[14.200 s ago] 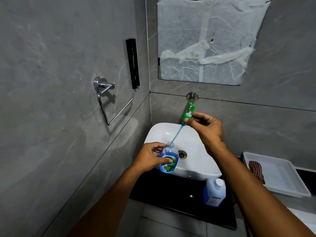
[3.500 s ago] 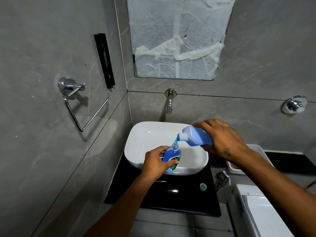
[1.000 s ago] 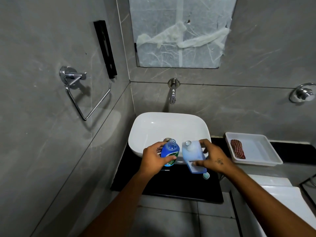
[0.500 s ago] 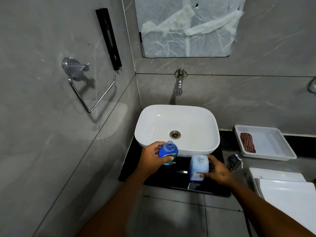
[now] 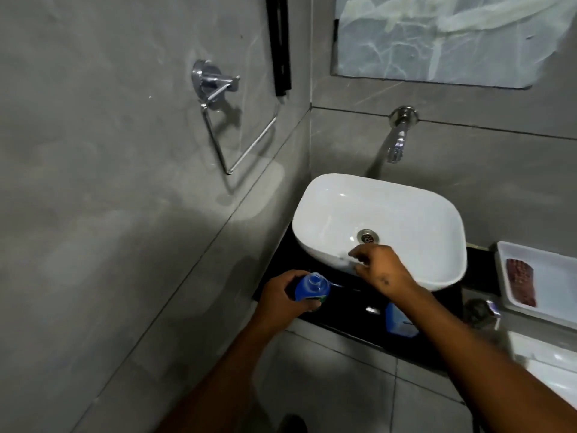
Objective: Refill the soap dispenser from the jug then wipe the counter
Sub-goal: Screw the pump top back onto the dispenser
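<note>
My left hand (image 5: 281, 296) grips the blue soap dispenser bottle (image 5: 312, 287), whose neck has no pump on it, just above the left end of the black counter (image 5: 346, 320). The blue refill jug (image 5: 399, 321) stands on the counter, partly hidden under my right forearm. My right hand (image 5: 379, 270) hovers at the front rim of the white sink (image 5: 406, 214), fingers spread and pointing left, holding nothing. A thin blue streak lies on the counter beside the bottle; what it is I cannot make out.
A wall tap (image 5: 398, 142) juts out over the sink. To the right sits a white tray (image 5: 555, 276) holding a dark red cloth (image 5: 520, 285). A chrome towel ring (image 5: 224, 120) hangs on the left wall. A white fixture (image 5: 549, 364) is at lower right.
My right hand has let go of the jug, which now stands on the counter, and has moved up and left to the sink's front rim. The bottle has sunk lower in my left hand.
</note>
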`<control>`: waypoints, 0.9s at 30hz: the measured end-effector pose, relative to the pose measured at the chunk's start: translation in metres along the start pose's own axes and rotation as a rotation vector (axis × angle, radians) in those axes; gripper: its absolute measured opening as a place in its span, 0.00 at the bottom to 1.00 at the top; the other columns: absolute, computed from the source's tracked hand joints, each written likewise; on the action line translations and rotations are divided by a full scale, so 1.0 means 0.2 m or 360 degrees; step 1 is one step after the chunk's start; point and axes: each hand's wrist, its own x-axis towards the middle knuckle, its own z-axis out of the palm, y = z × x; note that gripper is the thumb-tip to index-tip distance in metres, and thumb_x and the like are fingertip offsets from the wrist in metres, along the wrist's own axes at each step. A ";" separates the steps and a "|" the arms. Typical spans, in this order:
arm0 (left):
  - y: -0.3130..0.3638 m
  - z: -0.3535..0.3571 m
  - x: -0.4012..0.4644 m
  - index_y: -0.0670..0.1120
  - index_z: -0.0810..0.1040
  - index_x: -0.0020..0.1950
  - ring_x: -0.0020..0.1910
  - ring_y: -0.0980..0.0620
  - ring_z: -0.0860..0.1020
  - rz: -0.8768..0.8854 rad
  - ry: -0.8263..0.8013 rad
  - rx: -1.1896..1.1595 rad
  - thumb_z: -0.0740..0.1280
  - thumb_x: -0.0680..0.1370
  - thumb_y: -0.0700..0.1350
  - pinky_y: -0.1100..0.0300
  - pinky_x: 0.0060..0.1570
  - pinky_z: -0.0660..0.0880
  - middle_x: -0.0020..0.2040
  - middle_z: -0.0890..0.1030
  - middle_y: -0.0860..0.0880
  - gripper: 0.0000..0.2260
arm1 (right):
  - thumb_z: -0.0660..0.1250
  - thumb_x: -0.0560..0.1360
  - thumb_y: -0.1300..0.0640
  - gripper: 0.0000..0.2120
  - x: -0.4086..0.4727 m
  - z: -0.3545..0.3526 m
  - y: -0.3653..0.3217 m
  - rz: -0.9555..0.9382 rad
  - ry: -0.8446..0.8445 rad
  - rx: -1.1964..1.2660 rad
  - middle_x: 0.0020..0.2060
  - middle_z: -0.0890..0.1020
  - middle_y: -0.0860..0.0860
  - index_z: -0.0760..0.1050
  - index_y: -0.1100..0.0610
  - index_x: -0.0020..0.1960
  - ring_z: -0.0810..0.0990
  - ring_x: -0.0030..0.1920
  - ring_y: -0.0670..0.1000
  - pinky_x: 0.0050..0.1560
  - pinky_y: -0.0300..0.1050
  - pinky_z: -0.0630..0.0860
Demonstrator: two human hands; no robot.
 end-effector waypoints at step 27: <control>0.08 -0.12 0.10 0.50 0.85 0.56 0.49 0.52 0.86 0.0027 0.0037 0.0016 0.86 0.61 0.46 0.57 0.49 0.83 0.49 0.88 0.52 0.25 | 0.79 0.65 0.68 0.12 0.09 -0.23 -0.46 -0.0049 0.0457 0.1308 0.34 0.87 0.48 0.85 0.63 0.48 0.83 0.32 0.41 0.36 0.32 0.78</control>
